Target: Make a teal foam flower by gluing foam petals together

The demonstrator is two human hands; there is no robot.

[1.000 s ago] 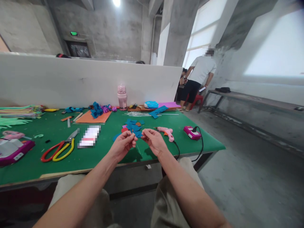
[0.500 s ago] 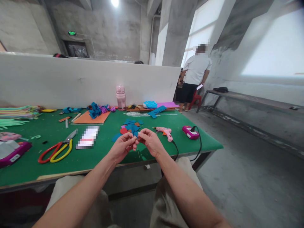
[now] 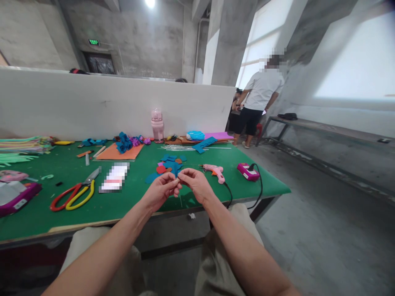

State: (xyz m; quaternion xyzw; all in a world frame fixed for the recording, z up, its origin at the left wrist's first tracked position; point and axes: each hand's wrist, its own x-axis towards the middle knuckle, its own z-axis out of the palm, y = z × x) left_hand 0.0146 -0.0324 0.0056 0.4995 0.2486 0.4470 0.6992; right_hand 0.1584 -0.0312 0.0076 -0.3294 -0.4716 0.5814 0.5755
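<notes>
My left hand point(image 3: 160, 191) and my right hand point(image 3: 196, 186) meet fingertip to fingertip over the table's front edge, both pinched closed. Whatever sits between the fingertips is too small and covered to name. A thin pale strand point(image 3: 181, 200) shows just below them; I cannot tell which hand has it. Right behind the fingers lies a loose pile of blue felt pieces point(image 3: 174, 166), with a red round piece point(image 3: 161, 169) and some brown ones among them. To the right of my right hand a pink glue gun point(image 3: 213, 170) rests on its side, its cord running off the front edge.
On the green table point(image 3: 123, 209) lie red-and-yellow-handled scissors point(image 3: 75, 193), a phone point(image 3: 115, 177), an orange sheet point(image 3: 120, 153), thin wires point(image 3: 182, 148) and a purple power block point(image 3: 247, 171). A pink bottle point(image 3: 157, 126) stands by the white partition point(image 3: 117, 102). A person point(image 3: 261, 94) stands beyond.
My hands keep nearly the same place, fingertips still together, with only slight finger movement. The standing person in the background has shifted a little to the right.
</notes>
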